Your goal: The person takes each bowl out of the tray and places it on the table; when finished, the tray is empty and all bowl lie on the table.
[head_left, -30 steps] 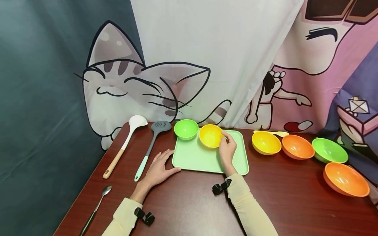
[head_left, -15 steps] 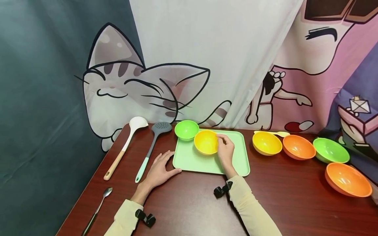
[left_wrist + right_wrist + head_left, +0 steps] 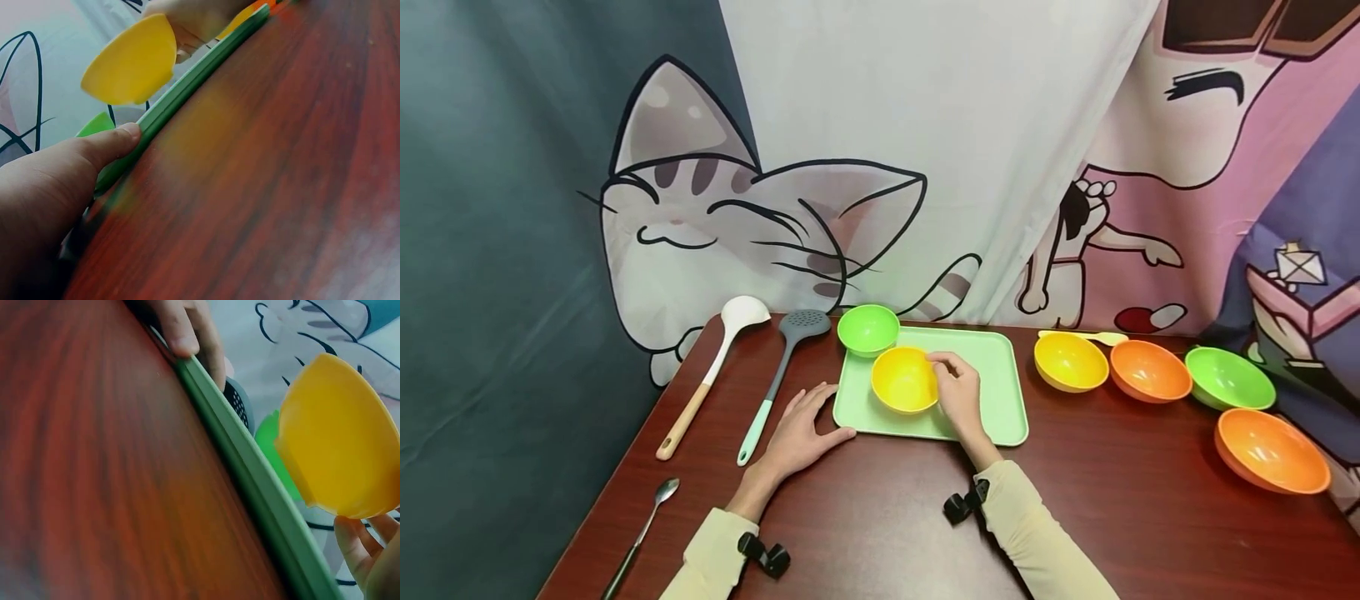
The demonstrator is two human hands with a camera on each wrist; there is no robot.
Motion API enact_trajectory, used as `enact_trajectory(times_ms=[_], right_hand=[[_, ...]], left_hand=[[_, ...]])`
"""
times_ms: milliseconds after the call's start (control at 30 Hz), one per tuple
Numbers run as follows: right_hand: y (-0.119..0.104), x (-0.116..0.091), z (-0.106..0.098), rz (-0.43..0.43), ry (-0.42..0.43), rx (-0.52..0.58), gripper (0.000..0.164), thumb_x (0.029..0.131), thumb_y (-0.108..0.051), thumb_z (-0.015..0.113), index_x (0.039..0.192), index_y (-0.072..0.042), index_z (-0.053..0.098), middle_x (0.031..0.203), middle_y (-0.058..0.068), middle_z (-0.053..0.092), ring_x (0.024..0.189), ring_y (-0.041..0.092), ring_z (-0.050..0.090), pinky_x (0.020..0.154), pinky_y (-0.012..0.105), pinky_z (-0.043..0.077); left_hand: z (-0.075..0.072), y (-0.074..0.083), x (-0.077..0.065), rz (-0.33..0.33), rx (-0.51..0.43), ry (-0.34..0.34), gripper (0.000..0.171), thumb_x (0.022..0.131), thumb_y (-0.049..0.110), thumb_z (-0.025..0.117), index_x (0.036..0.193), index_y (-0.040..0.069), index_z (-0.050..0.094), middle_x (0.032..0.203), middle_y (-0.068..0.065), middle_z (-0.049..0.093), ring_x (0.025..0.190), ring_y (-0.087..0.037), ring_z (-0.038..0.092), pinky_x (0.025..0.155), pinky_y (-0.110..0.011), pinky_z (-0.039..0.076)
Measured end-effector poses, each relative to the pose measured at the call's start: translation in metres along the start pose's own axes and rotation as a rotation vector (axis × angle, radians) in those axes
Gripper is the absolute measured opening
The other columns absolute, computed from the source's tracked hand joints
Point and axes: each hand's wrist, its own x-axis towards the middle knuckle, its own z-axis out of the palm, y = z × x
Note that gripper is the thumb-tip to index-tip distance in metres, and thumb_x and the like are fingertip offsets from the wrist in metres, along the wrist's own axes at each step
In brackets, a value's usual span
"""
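Observation:
Above the pale green tray (image 3: 997, 379), a yellow bowl (image 3: 904, 382) hangs from my right hand (image 3: 958, 398), which pinches its right rim between thumb and fingers. Both wrist views show the bowl (image 3: 340, 440) raised over the tray's edge. My left hand (image 3: 801, 435) touches the tray's front left corner with its fingers stretched out; in the left wrist view its thumb (image 3: 115, 145) lies on the rim. A light green bowl (image 3: 868, 328) sits at the tray's back left corner, behind the yellow one.
On the left lie a white ladle (image 3: 711, 375), a grey slotted turner (image 3: 781, 375) and a small metal spoon (image 3: 647, 525). To the right stand another yellow bowl (image 3: 1071, 362), two orange bowls (image 3: 1150, 372) and a green one (image 3: 1228, 379). A yellow utensil (image 3: 1108, 338) lies behind them.
My right hand has carried the yellow bowl left and toward me, from the back of the tray to over its front left part. My left hand stays at the tray corner.

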Motion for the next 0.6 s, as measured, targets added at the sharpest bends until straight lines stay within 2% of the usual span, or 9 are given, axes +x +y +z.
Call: enact_trajectory(times_ms=[233, 433, 600], right_hand=[[-0.007, -0.014, 0.007, -0.032, -0.069, -0.035, 0.021, 0.095, -0.001, 0.056, 0.101, 0.002, 0.075, 0.105, 0.017, 0.074, 0.095, 0.019, 0.064, 0.081, 0.021, 0.05], [-0.004, -0.027, -0.004, -0.1, -0.007, 0.012, 0.018, 0.094, 0.004, 0.058, 0.099, 0.004, 0.075, 0.102, 0.019, 0.074, 0.094, 0.016, 0.065, 0.082, 0.025, 0.052], [0.005, -0.036, -0.017, -0.17, 0.049, 0.062, 0.017, 0.092, 0.007, 0.058, 0.097, 0.008, 0.074, 0.1, 0.023, 0.072, 0.092, 0.011, 0.066, 0.077, 0.015, 0.053]], left_hand=[[-0.001, -0.003, -0.002, -0.004, 0.01, 0.03, 0.082, 0.082, 0.059, 0.074, 0.147, 0.016, 0.049, 0.15, -0.004, 0.051, 0.148, -0.024, 0.036, 0.125, -0.049, 0.018], [0.0, -0.002, 0.0, 0.014, 0.013, 0.014, 0.083, 0.082, 0.061, 0.073, 0.147, 0.016, 0.048, 0.15, -0.003, 0.051, 0.148, -0.023, 0.036, 0.126, -0.048, 0.019], [0.001, 0.0, 0.0, 0.016, 0.016, 0.007, 0.082, 0.082, 0.059, 0.073, 0.147, 0.015, 0.049, 0.15, -0.004, 0.051, 0.148, -0.023, 0.036, 0.126, -0.048, 0.018]])
